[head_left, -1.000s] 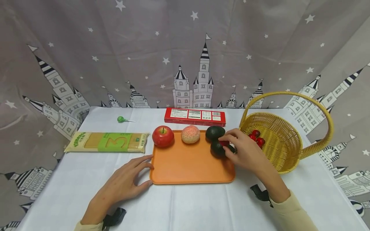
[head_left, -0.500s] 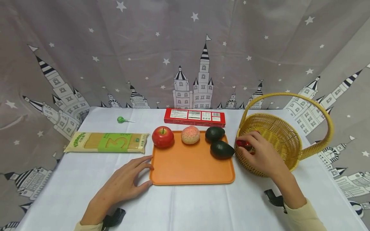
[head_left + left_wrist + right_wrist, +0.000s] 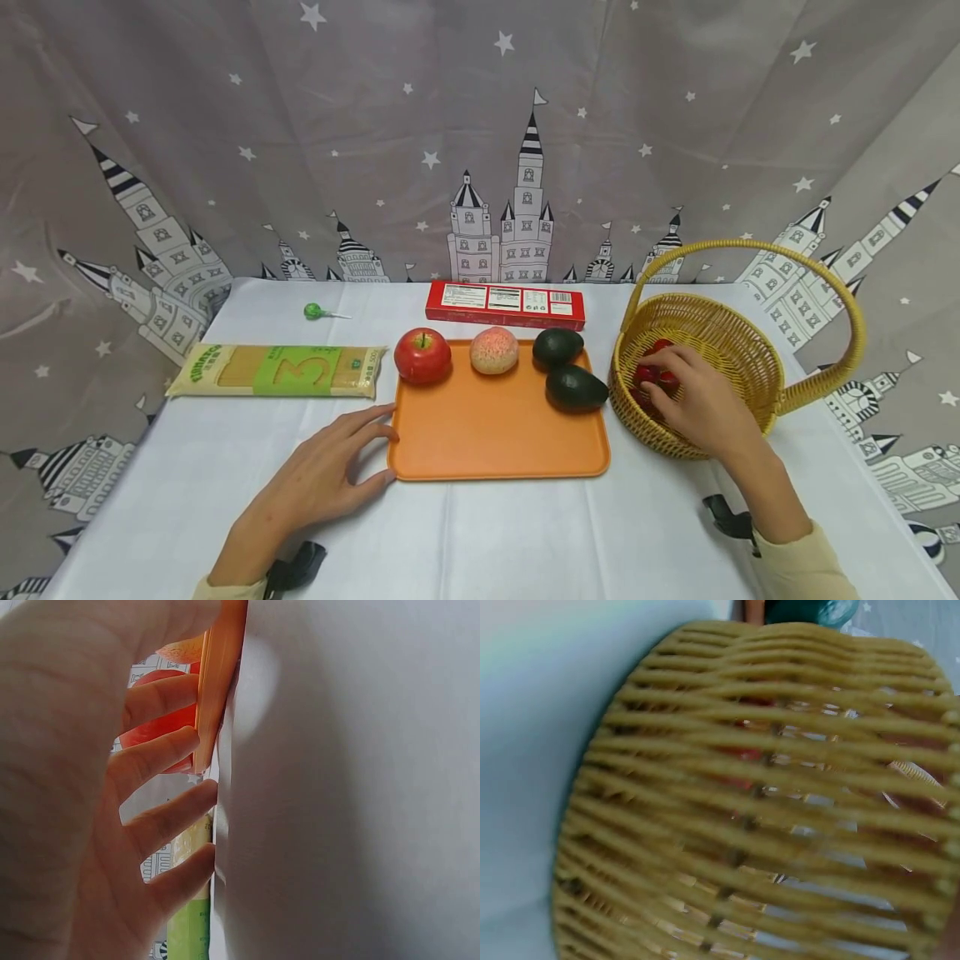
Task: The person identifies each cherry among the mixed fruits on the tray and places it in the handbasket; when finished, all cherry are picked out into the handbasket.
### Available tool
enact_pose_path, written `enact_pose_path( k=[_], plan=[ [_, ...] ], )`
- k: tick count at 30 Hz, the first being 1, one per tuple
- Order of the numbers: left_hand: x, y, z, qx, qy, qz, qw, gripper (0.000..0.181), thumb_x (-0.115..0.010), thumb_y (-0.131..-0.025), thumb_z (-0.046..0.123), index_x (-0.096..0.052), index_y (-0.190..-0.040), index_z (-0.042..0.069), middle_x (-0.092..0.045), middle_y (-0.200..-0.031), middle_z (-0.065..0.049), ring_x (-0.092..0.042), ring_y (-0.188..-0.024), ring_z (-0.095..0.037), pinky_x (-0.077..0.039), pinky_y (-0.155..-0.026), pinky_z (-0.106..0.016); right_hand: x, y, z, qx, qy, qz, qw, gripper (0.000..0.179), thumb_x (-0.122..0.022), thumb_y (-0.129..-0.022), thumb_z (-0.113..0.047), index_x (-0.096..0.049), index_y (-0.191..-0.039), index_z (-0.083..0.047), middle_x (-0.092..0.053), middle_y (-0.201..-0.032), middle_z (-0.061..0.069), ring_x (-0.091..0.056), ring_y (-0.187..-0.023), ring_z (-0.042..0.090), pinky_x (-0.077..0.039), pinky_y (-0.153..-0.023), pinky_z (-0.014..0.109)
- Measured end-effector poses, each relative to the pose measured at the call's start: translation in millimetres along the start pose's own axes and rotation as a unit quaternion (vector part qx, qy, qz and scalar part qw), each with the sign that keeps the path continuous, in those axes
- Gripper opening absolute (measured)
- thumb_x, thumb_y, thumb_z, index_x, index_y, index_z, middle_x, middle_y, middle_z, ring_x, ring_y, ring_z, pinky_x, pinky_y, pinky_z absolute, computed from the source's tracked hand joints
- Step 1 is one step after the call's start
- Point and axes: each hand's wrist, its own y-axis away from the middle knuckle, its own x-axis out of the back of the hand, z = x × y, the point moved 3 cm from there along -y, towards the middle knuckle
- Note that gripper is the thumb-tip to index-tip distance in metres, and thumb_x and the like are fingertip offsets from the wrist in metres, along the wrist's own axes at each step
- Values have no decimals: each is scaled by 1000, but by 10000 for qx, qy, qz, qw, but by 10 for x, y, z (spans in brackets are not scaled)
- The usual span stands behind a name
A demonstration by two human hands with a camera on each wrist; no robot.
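Observation:
My right hand is down inside the yellow wicker basket, thumb and fingertips pinching a small red cherry. More cherries lie around the fingertips, partly hidden by the hand. In the right wrist view, the basket's woven wall fills most of the picture, with red showing through its gaps. My left hand rests at the left edge of the orange tray, fingers spread and holding nothing. In the left wrist view, its fingertips meet the tray's rim.
Along the tray's back sit a red apple, a peach and two dark avocados. Behind it lies a red box. A noodle packet and a green lollipop lie left. The basket's tall handle arches up.
My right hand has moved right from beside the avocados, carrying a dark red cherry over the basket's rim and down inside. The left hand has stayed at the tray's edge.

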Motion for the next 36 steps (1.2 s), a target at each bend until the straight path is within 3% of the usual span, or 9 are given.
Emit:
enact_pose_path(
  k=[9,13,18,22,30,36],
  plan=[
    [1,14,-2,-2,-30,25,10000,40,-84,-90,48,-70,-124,31,-56,-160,-2,-55,-145,-32,-50,-115,-62,-2,84,174,-171,303,227,9991,38,-87,-87,-3,-73,-122,-6,-66,-115,13,-69,-92,33,-65,-74,55],
    [3,24,1,13,-21,29,10000,40,-84,-90,48,-70,-124,32,-55,-161,-2,-55,-145,-32,-50,-115,-62,0,127,237,-538,414,172,9975,36,-85,-89,-4,-72,-122,-4,-65,-116,18,-67,-86,35,-63,-72,55],
    [-4,31,4,70,-3,19,10000,41,-83,-90,49,-70,-125,32,-55,-161,-2,-54,-146,-32,-50,-115,-62,22,159,327,-1105,518,-23,9925,34,-80,-93,-7,-69,-124,1,-63,-123,29,-67,-97,49,-60,-79,66],
    [-8,32,3,74,-8,24,10000,41,-83,-90,49,-70,-125,32,-55,-161,-2,-54,-146,-32,-50,-115,-62,35,167,406,-1282,493,-154,9904,34,-77,-94,-6,-68,-126,3,-62,-123,32,-64,-95,47,-59,-76,63],
    [-9,19,3,-5,-46,56,10000,40,-84,-90,48,-70,-124,31,-55,-161,-2,-55,-145,-31,-50,-115,-61,18,137,537,-1439,389,-815,9855,38,-78,-93,-5,-67,-127,7,-60,-115,33,-61,-88,41,-60,-71,56],
    [-11,5,7,22,-16,18,10000,41,-84,-90,48,-70,-125,31,-55,-161,-1,-54,-145,-32,-50,-115,-62,0,127,577,-1437,404,-1306,9801,40,-78,-93,-6,-64,-127,8,-63,-116,35,-65,-99,49,-59,-83,67]
  ],
)
